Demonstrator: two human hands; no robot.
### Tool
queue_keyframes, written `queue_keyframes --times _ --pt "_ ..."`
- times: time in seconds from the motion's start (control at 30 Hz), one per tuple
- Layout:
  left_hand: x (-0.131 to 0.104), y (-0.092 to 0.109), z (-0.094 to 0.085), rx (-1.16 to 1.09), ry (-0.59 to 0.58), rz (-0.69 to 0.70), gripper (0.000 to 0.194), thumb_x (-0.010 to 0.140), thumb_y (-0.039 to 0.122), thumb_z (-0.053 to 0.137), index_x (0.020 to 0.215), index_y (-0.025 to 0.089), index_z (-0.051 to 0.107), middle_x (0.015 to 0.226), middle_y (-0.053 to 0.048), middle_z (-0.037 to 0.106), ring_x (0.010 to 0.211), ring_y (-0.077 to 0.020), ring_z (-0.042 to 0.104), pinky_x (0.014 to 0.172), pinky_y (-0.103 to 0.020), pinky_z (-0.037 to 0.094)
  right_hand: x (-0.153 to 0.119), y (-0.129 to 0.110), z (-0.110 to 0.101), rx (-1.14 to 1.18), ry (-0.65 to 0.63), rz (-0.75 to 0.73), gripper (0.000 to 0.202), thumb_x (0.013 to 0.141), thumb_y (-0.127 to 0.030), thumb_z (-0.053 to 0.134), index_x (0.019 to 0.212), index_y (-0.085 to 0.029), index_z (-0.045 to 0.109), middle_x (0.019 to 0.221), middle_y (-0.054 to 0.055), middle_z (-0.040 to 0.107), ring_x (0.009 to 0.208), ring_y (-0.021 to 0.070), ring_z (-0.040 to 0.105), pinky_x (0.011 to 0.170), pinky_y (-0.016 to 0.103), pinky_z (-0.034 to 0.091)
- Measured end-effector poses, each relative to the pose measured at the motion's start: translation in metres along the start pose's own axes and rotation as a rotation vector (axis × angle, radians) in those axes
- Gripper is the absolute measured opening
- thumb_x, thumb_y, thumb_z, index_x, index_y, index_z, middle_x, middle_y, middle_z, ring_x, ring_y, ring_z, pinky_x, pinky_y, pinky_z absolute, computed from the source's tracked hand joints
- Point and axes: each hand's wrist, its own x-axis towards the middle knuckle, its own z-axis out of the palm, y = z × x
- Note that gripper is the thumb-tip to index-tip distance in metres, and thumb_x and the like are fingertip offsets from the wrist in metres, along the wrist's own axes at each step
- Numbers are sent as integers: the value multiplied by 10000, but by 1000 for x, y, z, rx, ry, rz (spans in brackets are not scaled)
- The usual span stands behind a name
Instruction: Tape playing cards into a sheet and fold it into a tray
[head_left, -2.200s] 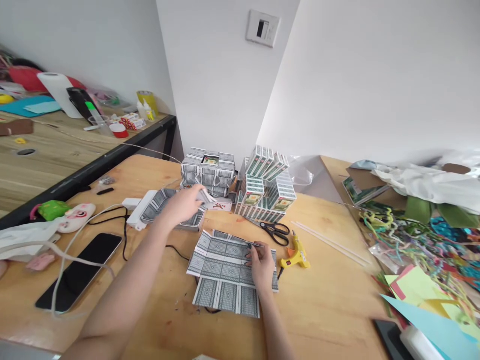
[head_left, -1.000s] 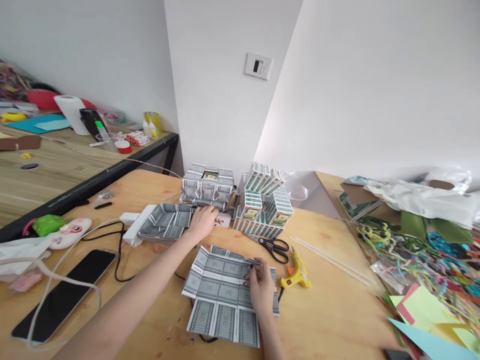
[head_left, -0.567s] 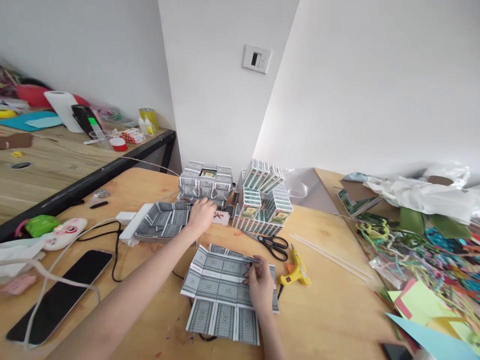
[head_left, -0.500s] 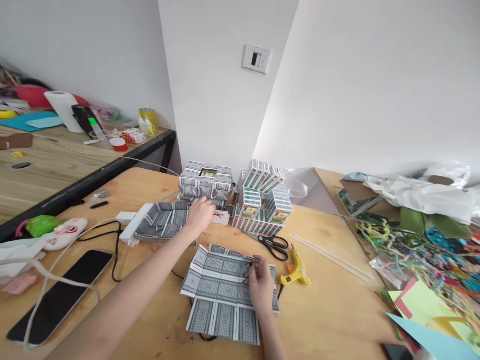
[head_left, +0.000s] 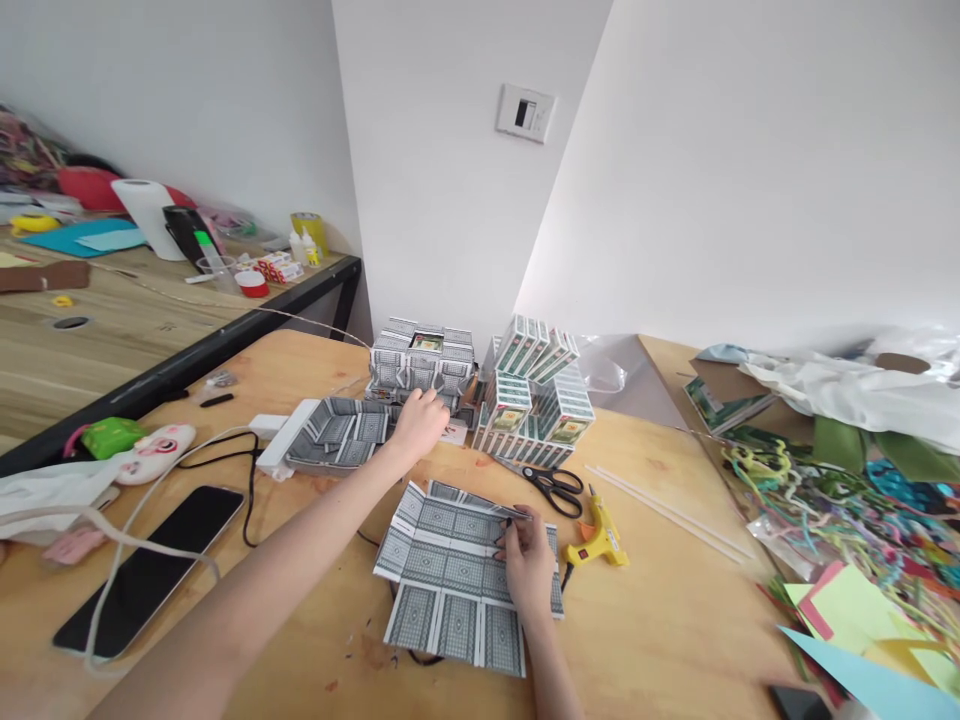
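My left hand (head_left: 421, 425) reaches to the front of a box-like structure of patterned cards (head_left: 424, 362), over a white card (head_left: 454, 433); its curled fingertips are hidden. My right hand (head_left: 527, 560) pinches the raised upper edge of a joined sheet of grey patterned cards (head_left: 450, 570). The sheet lies on the wooden table with its left side folded up. Left of my left hand sits an open tray of the same cards (head_left: 337, 435). A stack of small green and white card boxes (head_left: 529, 400) stands behind my right hand.
Black scissors (head_left: 553, 488), a yellow glue gun (head_left: 598, 535) and white sticks (head_left: 667, 510) lie to the right. A phone (head_left: 150, 575) and cables are at the left. Pipe cleaners (head_left: 840, 500) and coloured paper (head_left: 847, 610) fill the far right.
My left hand has shifted slightly right over the white card, covering more of it. My right hand still grips the sheet. The whole view has shifted slightly.
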Motion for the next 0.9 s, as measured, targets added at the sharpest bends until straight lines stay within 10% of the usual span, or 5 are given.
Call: queue_keyframes --times 0.33,0.43,0.53,0.67,0.9 --pt "-18 26 -39 7 66 62 233 793 43 426 708 142 619 761 -118 596 849 -263 472 697 -385 288 21 -25 4 152 79 121 578 732 -413 561 1219 -176 360 802 61 655 511 152 586 442 265 496" --pt "-29 45 -53 26 118 109 210 781 25 441 701 142 596 742 -95 581 813 -246 473 673 -373 299 29 -43 7 102 49 -50 689 718 -386 601 1313 -221 296 844 24 614 475 100 525 444 244 478" --pt "-38 64 -60 30 146 187 183 789 46 457 686 141 574 726 -76 573 804 -234 484 664 -366 314 31 -60 12 -41 -35 -268 443 687 -352 647 1106 -232 573 1021 69 560 557 85 518 516 250 485" --pt "-47 72 -52 -62 128 210 173 820 73 431 811 151 586 767 -61 595 831 -221 512 686 -356 347 33 -69 11 -124 -80 -335 208 753 -366 577 754 -188 686 856 64 635 731 160 574 676 287 477" --pt "-48 67 -12 -293 32 108 435 767 114 525 1186 183 431 1095 -90 559 1054 -236 492 841 -371 386 33 -46 -43 -190 242 -45 357 721 -438 558 873 -130 657 796 99 688 698 209 604 632 301 464"
